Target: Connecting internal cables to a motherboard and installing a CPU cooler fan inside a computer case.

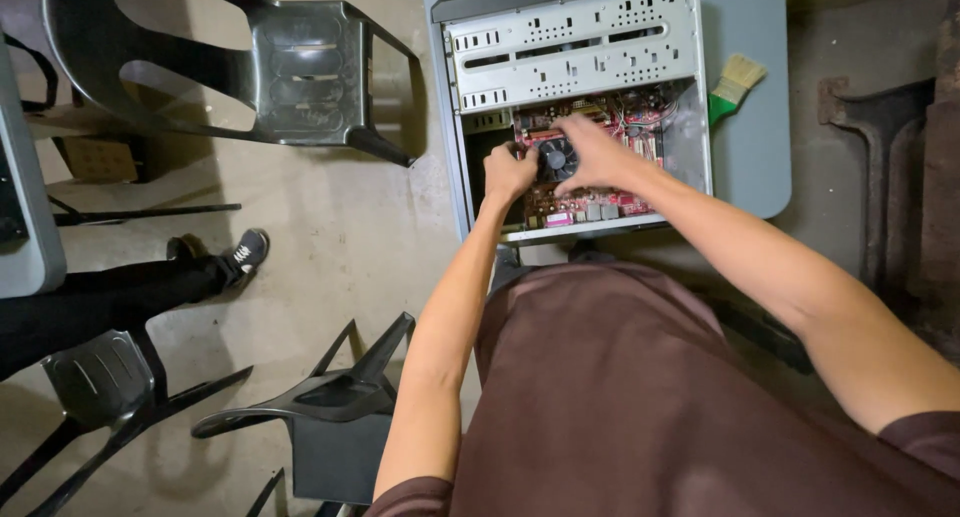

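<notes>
An open desktop computer case lies on its side on a grey table. Inside it a red motherboard carries a black round cooler fan. My left hand grips the fan's left side with curled fingers. My right hand rests on the fan's right side, fingers spread over it and the board. Both hands touch the fan, which sits on the board. My forearms and brown shirt fill the lower right of the view.
A small brush with a green handle lies on the table right of the case. Dark plastic chairs stand on the concrete floor at left. Another person's leg and black shoe reach in from the left.
</notes>
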